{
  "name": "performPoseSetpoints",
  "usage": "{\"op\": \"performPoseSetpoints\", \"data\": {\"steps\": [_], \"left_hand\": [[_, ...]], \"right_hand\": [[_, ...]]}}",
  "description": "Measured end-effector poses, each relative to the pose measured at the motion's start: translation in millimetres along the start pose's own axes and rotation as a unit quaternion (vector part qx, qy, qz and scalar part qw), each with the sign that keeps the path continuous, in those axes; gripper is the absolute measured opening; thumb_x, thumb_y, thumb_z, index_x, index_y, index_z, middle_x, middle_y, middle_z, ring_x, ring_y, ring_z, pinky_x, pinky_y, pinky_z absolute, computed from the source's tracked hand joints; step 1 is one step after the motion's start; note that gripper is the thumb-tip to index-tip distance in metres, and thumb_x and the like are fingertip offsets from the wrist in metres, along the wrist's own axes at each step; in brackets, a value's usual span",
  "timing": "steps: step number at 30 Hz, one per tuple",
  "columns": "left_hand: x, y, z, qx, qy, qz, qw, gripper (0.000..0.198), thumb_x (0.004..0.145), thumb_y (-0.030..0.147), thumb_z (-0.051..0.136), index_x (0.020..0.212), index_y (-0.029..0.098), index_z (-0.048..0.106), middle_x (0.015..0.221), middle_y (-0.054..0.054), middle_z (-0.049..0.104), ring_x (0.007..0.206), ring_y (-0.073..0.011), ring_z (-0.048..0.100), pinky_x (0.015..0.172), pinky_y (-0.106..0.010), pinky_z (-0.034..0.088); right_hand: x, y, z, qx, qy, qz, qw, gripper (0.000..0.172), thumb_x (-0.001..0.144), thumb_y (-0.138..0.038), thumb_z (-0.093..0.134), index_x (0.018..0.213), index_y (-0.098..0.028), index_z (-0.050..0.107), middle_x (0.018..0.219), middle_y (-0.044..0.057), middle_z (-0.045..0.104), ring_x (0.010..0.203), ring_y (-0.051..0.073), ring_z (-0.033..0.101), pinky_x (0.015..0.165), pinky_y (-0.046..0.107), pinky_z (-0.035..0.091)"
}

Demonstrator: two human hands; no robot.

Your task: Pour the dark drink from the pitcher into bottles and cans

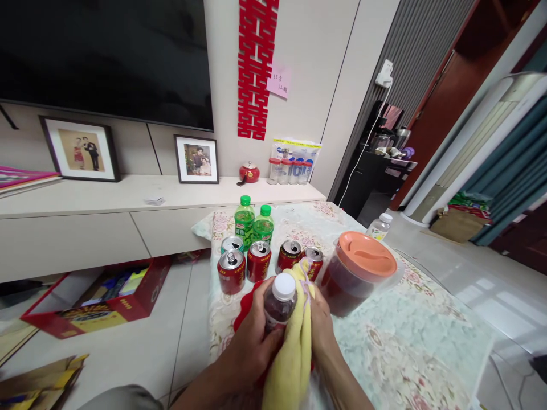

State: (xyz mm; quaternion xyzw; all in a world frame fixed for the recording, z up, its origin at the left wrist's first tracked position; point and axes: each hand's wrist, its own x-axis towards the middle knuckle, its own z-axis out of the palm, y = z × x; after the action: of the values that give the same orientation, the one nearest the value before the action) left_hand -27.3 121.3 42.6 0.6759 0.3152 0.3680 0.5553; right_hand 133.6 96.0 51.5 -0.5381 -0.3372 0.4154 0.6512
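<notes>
My left hand [255,330] is wrapped round a bottle [280,306] with a white cap and dark liquid inside, held upright near the table's front. In my right hand [320,322] is a yellow cloth [293,347] with a pale purple trim, pressed against the bottle's right side. Part of a red object [243,310] shows beneath my hands; its full shape is hidden. Just beyond stand several red drink cans [231,276] and a teal-rimmed can [232,245]. To the right is a pitcher [344,285] of dark liquid with an orange lid [367,254].
Two green bottles [244,222] stand at the back of the cloth-covered table [384,347]. A clear bottle [379,226] with a white cap is behind the pitcher. Several red-lidded jars [285,172] and a red pot [249,172] line the cabinet. An open red box [102,304] lies on the floor.
</notes>
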Motion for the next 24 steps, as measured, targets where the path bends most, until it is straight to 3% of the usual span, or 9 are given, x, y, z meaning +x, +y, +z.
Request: {"op": "performPoseSetpoints", "data": {"steps": [4, 8, 11, 14, 17, 20, 24], "left_hand": [[3.3, 6.7, -3.3, 0.008, 0.013, -0.032, 0.999, 0.081, 0.087, 0.031, 0.073, 0.157, 0.02, 0.034, 0.161, -0.021, 0.053, 0.151, -0.0384, 0.051, 0.131, -0.059, 0.033], [8.9, 7.6, -2.7, 0.036, 0.064, -0.021, 0.997, 0.078, 0.081, 0.036, 0.082, 0.148, 0.02, 0.045, 0.151, -0.02, 0.054, 0.145, -0.0403, 0.052, 0.125, -0.06, 0.039], [12.4, 7.2, -0.8, 0.069, 0.084, -0.012, 0.994, 0.07, 0.081, 0.042, 0.084, 0.14, 0.019, 0.053, 0.142, -0.018, 0.053, 0.138, -0.0402, 0.056, 0.118, -0.058, 0.046], [12.7, 12.2, 1.1, 0.073, 0.083, -0.015, 0.994, 0.064, 0.082, 0.041, 0.082, 0.136, 0.02, 0.054, 0.139, -0.017, 0.056, 0.136, -0.0393, 0.058, 0.117, -0.057, 0.048], [11.1, 20.4, 1.9, 0.021, 0.048, -0.033, 0.998, 0.064, 0.086, 0.041, 0.077, 0.138, 0.021, 0.045, 0.142, -0.019, 0.06, 0.139, -0.038, 0.06, 0.117, -0.056, 0.049], [9.1, 24.7, 0.3, 0.007, 0.008, -0.044, 0.999, 0.071, 0.086, 0.036, 0.074, 0.143, 0.021, 0.035, 0.15, -0.023, 0.06, 0.143, -0.0377, 0.06, 0.119, -0.056, 0.049], [6.4, 18.2, -3.7, 0.049, 0.0, -0.016, 0.999, 0.074, 0.086, 0.031, 0.067, 0.149, 0.018, 0.03, 0.157, -0.028, 0.056, 0.148, -0.0394, 0.055, 0.126, -0.061, 0.042]], "right_hand": [[-5.1, 18.2, -2.7, -0.018, 0.011, 0.015, 1.0, 0.049, 0.088, -0.068, 0.074, 0.106, -0.023, 0.078, 0.1, 0.005, 0.081, 0.092, 0.025, 0.07, 0.086, 0.037, 0.057], [-14.9, 16.4, -2.3, -0.041, 0.016, 0.011, 0.999, 0.049, 0.088, -0.071, 0.071, 0.099, -0.023, 0.078, 0.093, 0.005, 0.079, 0.088, 0.026, 0.068, 0.083, 0.039, 0.056], [-28.1, 2.0, -0.9, -0.061, 0.02, -0.012, 0.998, 0.049, 0.093, -0.067, 0.068, 0.115, -0.025, 0.078, 0.115, 0.008, 0.079, 0.109, 0.029, 0.07, 0.099, 0.042, 0.054], [-43.0, -9.7, 0.8, -0.124, 0.042, -0.076, 0.988, 0.051, 0.099, -0.062, 0.064, 0.135, -0.028, 0.073, 0.143, 0.011, 0.07, 0.138, 0.033, 0.059, 0.118, 0.048, 0.044], [-48.7, -10.8, 3.3, -0.18, 0.056, -0.149, 0.971, 0.05, 0.098, -0.059, 0.066, 0.137, -0.028, 0.073, 0.156, 0.013, 0.059, 0.149, 0.035, 0.05, 0.124, 0.051, 0.037], [-39.3, -6.6, 6.8, -0.173, 0.063, -0.167, 0.969, 0.054, 0.098, -0.062, 0.063, 0.137, -0.025, 0.071, 0.156, 0.016, 0.059, 0.148, 0.035, 0.05, 0.126, 0.053, 0.035], [-17.0, -2.8, 9.9, -0.05, 0.035, -0.068, 0.996, 0.058, 0.098, -0.069, 0.06, 0.132, -0.023, 0.071, 0.134, 0.012, 0.074, 0.123, 0.031, 0.065, 0.114, 0.048, 0.047]]}}
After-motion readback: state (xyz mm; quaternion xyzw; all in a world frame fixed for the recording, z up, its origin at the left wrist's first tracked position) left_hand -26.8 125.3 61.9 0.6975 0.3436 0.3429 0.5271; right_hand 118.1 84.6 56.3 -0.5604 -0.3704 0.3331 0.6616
